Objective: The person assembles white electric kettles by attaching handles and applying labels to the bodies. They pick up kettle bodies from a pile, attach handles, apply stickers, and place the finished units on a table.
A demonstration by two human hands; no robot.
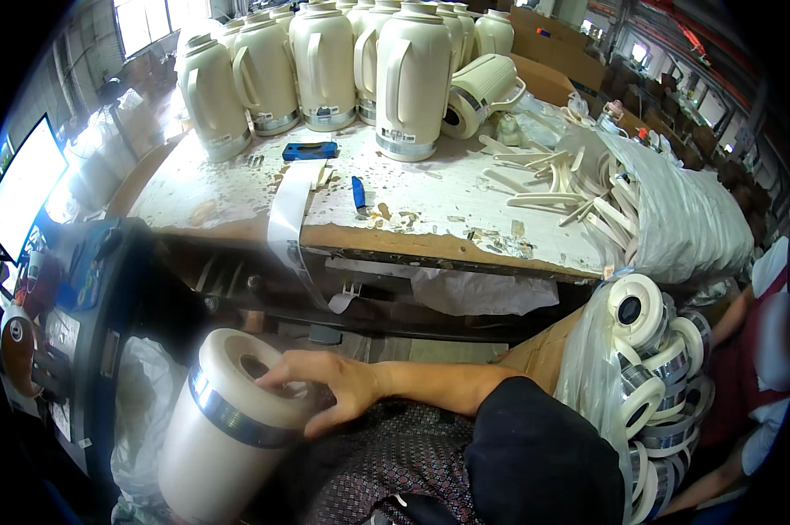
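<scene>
1. Low at the left of the view, below the workbench edge, a cream flask body (224, 429) with a chrome band near its top lies tilted on the person's lap — its long axis runs from lower left to upper right, with the open mouth pointing up and right toward the bench.
2. One hand (325, 385), reaching in from the right on a dark-sleeved arm, grips the flask's rim with curled fingers (281, 374), the thumb below the rim. Which hand it is cannot be told for sure — it looks like the right; no other hand of the person shows.
3. On the worn white workbench (430, 210) stand many finished cream flasks (325, 66), one lying on its side (482, 92).
4. Loose cream handles (579, 188) spill from a sack, and a bag of round lids (653, 367) sits at the right.
</scene>
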